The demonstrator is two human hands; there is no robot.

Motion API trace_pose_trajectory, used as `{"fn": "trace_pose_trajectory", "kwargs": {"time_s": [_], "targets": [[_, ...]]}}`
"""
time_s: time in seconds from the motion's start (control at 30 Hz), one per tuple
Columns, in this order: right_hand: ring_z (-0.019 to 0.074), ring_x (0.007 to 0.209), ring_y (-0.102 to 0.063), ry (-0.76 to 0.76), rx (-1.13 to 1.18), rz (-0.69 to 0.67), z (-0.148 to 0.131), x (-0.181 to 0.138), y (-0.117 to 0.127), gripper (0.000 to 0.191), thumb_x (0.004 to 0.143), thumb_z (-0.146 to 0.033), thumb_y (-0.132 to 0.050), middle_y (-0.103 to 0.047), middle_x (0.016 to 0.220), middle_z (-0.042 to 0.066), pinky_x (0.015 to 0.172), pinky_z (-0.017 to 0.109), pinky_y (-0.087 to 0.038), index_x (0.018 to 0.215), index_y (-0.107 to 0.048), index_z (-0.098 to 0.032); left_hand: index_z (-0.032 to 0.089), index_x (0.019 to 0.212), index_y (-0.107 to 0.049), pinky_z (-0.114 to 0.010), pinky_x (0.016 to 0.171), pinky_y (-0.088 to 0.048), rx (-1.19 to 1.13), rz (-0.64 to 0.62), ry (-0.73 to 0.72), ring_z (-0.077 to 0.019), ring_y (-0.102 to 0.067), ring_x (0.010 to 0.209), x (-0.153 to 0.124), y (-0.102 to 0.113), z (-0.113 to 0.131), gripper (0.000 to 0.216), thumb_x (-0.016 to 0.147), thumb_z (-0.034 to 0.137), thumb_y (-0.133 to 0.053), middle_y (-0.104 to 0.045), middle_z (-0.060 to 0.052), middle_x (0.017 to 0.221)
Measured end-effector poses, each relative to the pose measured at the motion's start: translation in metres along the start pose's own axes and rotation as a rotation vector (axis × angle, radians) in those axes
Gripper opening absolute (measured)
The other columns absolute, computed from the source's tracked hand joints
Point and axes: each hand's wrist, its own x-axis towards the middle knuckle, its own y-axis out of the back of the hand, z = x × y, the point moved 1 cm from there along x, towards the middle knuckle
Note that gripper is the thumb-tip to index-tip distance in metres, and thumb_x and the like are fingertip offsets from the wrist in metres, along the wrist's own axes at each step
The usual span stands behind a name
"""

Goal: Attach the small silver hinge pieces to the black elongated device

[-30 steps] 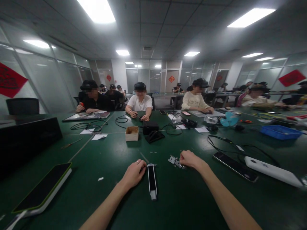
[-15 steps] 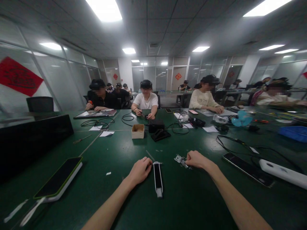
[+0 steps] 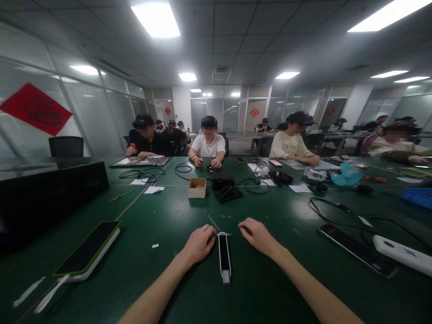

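A narrow device [image 3: 224, 256] with a white frame and dark face lies in front of me, a pale tab at its near end. Beside its far end rests my left hand [image 3: 200, 245], fingers curled together and close to the frame; what they hold, if anything, is hidden. My right hand [image 3: 258, 235] is low over the table to the right of the device, its fingers bent down and closed. Nothing shows clearly in its grasp. A thin clear strip [image 3: 212, 221] lies just beyond the device.
A small cardboard box [image 3: 197, 188] and a black box [image 3: 222, 181] stand ahead. On the left lies a green-edged phone [image 3: 87, 247]; on the right, a dark phone [image 3: 354, 247] and a white device [image 3: 403, 254] beside cables. Co-workers sit across the green table [image 3: 175, 211].
My right hand has moved left towards the device. The small metal pieces under its fingers are out of sight now. My left hand stays by the device; the view has shifted slightly.
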Motion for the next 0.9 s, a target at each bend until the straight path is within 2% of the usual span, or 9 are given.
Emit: {"fn": "trace_pose_trajectory", "kwargs": {"time_s": [0.1, 0.23, 0.43, 0.67, 0.9], "targets": [[0.0172, 0.092, -0.059, 0.041, 0.06, 0.013, -0.022, -0.001, -0.018, 0.025, 0.091, -0.021, -0.042, -0.063, 0.099, 0.008, 0.084, 0.03, -0.047, 0.1, -0.065, -0.017, 0.021, 0.095, -0.053, -0.026, 0.073, -0.043, 0.001, 0.007, 0.001, -0.016, -0.055, 0.083, 0.0, 0.0, 0.001, 0.013, 0.089, 0.018, -0.041, -0.057, -0.003, 0.095], [0.0173, 0.091, -0.059, 0.026, 0.144, 0.006, -0.032, -0.002, -0.021, 0.025, 0.091, -0.02, -0.042, -0.063, 0.097, 0.007, 0.083, 0.031, -0.049, 0.101, -0.065, -0.017, 0.021, 0.094, -0.053, -0.026, 0.074, -0.042, -0.002, 0.014, -0.009, -0.016, -0.055, 0.082, 0.0, -0.002, -0.001, 0.012, 0.089, 0.018, -0.042, -0.056, -0.002, 0.092], [0.0156, 0.08, -0.059, -0.03, 0.183, -0.03, -0.028, -0.003, -0.019, 0.021, 0.087, -0.02, -0.047, -0.063, 0.094, 0.006, 0.074, 0.029, -0.05, 0.099, -0.065, -0.018, 0.021, 0.095, -0.053, -0.026, 0.074, -0.042, -0.016, 0.011, -0.015, -0.016, -0.055, 0.083, 0.001, -0.001, 0.0, 0.012, 0.089, 0.018, -0.043, -0.056, -0.002, 0.093], [0.0157, 0.081, -0.058, -0.012, 0.191, -0.013, -0.017, -0.002, -0.029, 0.019, 0.088, -0.023, -0.048, -0.063, 0.092, 0.005, 0.076, 0.03, -0.049, 0.098, -0.064, -0.018, 0.021, 0.093, -0.054, -0.025, 0.072, -0.042, -0.008, 0.014, -0.027, -0.0162, -0.055, 0.082, 0.001, -0.001, -0.001, 0.012, 0.089, 0.018, -0.043, -0.057, -0.003, 0.093], [0.0153, 0.078, -0.059, -0.017, 0.194, -0.03, -0.021, -0.002, -0.026, 0.018, 0.087, -0.025, -0.05, -0.063, 0.09, 0.005, 0.072, 0.028, -0.049, 0.096, -0.065, -0.018, 0.021, 0.094, -0.054, -0.026, 0.074, -0.042, -0.002, -0.003, -0.013, -0.0164, -0.055, 0.083, 0.0, 0.001, 0.002, 0.012, 0.09, 0.018, -0.042, -0.057, -0.003, 0.095]]}}
